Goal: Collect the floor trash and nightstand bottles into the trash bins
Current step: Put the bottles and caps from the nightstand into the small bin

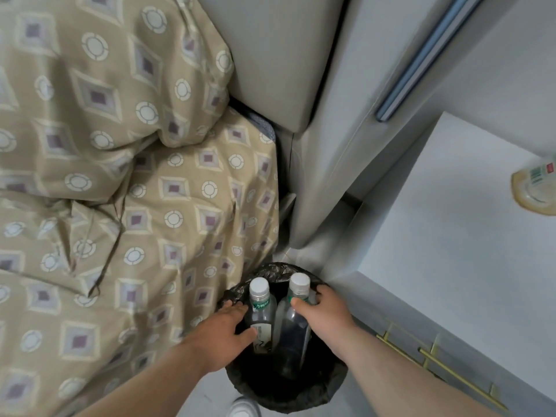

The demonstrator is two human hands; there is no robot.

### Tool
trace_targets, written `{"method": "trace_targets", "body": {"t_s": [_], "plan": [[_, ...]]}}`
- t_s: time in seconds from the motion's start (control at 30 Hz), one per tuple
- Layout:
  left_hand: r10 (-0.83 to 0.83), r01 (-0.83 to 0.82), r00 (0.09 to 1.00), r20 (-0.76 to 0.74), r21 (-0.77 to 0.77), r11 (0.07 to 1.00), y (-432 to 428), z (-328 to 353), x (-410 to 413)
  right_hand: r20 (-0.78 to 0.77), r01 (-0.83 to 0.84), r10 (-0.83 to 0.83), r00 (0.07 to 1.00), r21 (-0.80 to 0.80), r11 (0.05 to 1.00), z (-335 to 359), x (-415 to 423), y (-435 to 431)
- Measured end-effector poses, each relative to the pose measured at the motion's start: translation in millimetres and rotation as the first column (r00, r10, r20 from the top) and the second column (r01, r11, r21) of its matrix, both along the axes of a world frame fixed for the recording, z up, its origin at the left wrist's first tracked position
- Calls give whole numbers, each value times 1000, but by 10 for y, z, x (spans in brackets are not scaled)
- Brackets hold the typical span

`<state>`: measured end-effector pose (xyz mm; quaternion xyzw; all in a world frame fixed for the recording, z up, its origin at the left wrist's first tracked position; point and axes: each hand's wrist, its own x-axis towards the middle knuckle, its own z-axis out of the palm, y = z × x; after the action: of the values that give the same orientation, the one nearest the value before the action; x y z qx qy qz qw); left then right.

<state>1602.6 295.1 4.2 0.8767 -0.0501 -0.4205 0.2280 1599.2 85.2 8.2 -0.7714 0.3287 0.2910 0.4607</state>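
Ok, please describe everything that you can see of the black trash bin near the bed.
The trash bin is round and lined with a crinkled black plastic bag that folds over its rim; the bin's own material is hidden. It stands upright on the floor, between the patterned bed cover and the white nightstand. Its inside is dark. Two clear, white-capped bottles stand in its mouth: the left hand grips the left bottle, the right hand grips the right bottle.
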Motion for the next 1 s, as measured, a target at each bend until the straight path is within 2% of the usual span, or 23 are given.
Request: {"method": "trace_targets", "body": {"t_s": [0.1, 0.2, 0.27, 0.37, 0.47, 0.53, 0.63, 0.7, 0.8, 0.9, 1.0], "plan": [[173, -167, 982, 72, -83, 982, -137, 287, -34, 32, -19, 16, 999, 77, 997, 432, -139, -39], [337, -290, 925, 177, -247, 925, -463, 736, -25, 44, -34, 27, 999, 178, 983, 956, -383, -214], [375, -271, 899, 227, -386, 882, -744, 1078, 29, 40, 14, -24, 999, 239, 971, 1300, -518, -375], [294, -92, 875, 384, -465, 880, -1267, 1525, 159, 102, 157, -194, 976, 286, 945, 1811, -630, -738], [87, 138, 829, 552, -353, 925, -1887, 1746, 323, 257, 277, -349, 901, 278, 920, 2253, -622, -1193], [-40, 223, 808, 587, -243, 944, -2289, 1735, 428, 355, 400, -490, 796, 300, 866, 2476, -571, -1523], [-209, 281, 835, 509, -69, 957, -2673, 1637, 531, 491, 552, -641, 590, 333, 764, 2780, -490, -1964], [-226, 259, 873, 432, -19, 966, -2773, 1547, 573, 576, 600, -672, 466, 353, 718, 2976, -426, -2210], [-218, 245, 869, 443, -4, 969, -2776, 1461, 534, 643, 630, -678, 357, 370, 683, 3133, -338, -2506], [-212, 240, 832, 513, 13, 971, -2815, 1421, 483, 713, 616, -603, 358, 305, 726, 3257, -193, -2722], [-221, 233, 828, 515, 41, 971, -2859, 1417, 505, 757, 546, -392, 523, 56, 836, 3305, 35, -2888]]}}
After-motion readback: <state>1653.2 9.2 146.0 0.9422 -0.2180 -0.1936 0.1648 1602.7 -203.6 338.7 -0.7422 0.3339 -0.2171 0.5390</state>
